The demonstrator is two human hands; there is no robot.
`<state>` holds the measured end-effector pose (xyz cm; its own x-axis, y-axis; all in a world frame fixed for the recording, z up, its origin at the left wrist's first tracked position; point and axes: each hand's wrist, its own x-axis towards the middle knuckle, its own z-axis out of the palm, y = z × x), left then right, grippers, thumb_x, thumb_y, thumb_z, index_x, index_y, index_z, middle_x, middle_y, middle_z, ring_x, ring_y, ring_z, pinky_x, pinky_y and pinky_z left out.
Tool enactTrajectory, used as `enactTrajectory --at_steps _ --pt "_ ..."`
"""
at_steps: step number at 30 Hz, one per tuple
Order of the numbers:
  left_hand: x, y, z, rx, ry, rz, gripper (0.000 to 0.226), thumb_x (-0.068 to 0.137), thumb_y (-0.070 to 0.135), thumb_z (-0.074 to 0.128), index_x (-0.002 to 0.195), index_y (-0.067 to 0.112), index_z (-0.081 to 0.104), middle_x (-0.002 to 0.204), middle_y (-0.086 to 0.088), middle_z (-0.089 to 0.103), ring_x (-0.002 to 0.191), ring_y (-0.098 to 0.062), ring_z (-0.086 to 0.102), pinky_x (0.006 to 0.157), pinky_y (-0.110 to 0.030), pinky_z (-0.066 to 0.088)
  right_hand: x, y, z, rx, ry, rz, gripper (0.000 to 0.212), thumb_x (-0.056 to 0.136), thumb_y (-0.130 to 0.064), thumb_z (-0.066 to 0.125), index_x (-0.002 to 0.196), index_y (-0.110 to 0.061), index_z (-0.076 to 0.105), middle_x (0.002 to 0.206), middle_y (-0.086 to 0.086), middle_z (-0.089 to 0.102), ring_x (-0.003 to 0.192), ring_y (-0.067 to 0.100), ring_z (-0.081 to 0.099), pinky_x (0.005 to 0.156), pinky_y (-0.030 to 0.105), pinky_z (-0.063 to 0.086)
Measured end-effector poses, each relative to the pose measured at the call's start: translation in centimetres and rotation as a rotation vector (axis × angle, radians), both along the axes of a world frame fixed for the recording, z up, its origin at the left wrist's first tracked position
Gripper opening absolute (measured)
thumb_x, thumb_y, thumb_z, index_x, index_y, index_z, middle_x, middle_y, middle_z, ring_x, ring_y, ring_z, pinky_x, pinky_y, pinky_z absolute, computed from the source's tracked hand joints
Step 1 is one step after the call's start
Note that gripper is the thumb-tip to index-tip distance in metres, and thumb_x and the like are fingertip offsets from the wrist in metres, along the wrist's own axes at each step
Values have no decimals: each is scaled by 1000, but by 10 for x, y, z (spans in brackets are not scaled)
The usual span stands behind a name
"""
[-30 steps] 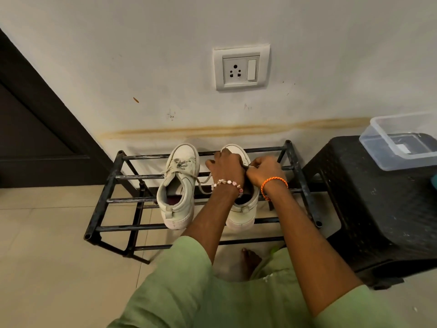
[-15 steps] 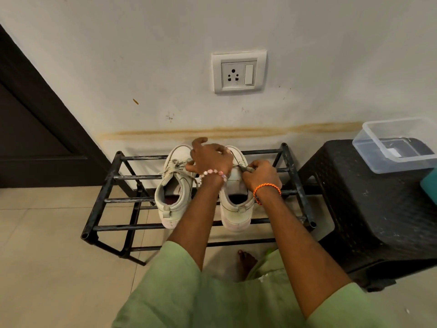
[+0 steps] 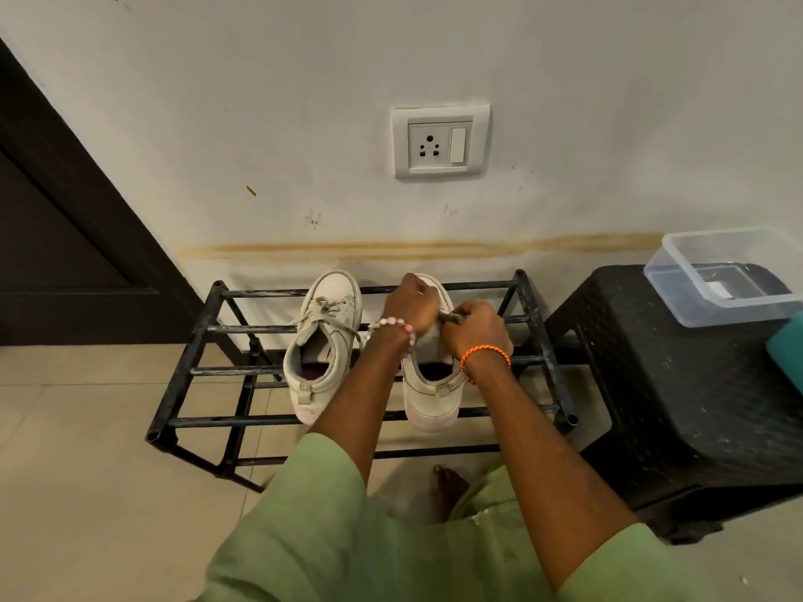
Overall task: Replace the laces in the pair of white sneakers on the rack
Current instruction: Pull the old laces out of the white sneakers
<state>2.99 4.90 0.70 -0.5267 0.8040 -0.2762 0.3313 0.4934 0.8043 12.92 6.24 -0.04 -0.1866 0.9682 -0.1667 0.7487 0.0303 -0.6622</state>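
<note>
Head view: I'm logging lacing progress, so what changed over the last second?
The left hand moved from the right sneaker's mouth up toward its toe, lifting a finger on the way, and now lies curled there. The right hand kept pinching the lace beside it. The left sneaker, laced, and the rack stayed put.

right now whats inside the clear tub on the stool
Through the clear tub only the black stool under it shows, plus a pale patch at its bottom, unclear what. Its right end is out of frame.
</note>
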Motion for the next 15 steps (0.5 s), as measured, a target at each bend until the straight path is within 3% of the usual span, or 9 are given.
enactTrajectory --at_steps 3,6,8,10,12,15 --pt "3 2 -6 -137 305 -183 24 88 24 51 99 8 65 103 -12 66 99 -29 60 87 -36 48 -1 1 -1 1 5 5 16 85 -22 61 98 -16 68 98 7 69 94 27 62 74 33 49" --pt "0 6 -9 -134 407 -201 17 90 16 54 95 8 68 99 -12 66 95 -26 61 80 -31 46 1 2 -1 -17 22 8 17 84 -20 63 99 -14 68 98 8 69 94 27 62 73 31 47" --pt "-4 7 -19 -176 387 -195 16 92 16 53 77 17 61 82 -6 59 83 -20 56 71 -26 44 1 2 0 -17 23 5 16 84 -19 63 98 -14 68 97 8 69 93 27 62 71 30 45" --pt "-7 7 -27 -252 295 -171 20 92 20 52 73 22 57 77 1 56 83 -17 53 66 -21 44 0 0 1 -12 21 6 16 83 -18 62 97 -14 68 95 8 68 92 27 61 70 29 44" --pt "-11 14 -35 -289 283 -128 17 86 30 56 87 17 68 90 -3 65 90 -22 60 77 -28 50 0 -2 0 -5 14 15 16 82 -18 62 97 -15 68 94 8 68 92 27 61 68 29 43" --pt "-20 27 -37 -369 243 -25 44 67 44 61 97 12 67 109 -9 64 101 -29 60 86 -37 51 -1 -2 0 6 6 20 17 82 -19 62 98 -16 67 96 7 68 92 27 61 68 30 45"
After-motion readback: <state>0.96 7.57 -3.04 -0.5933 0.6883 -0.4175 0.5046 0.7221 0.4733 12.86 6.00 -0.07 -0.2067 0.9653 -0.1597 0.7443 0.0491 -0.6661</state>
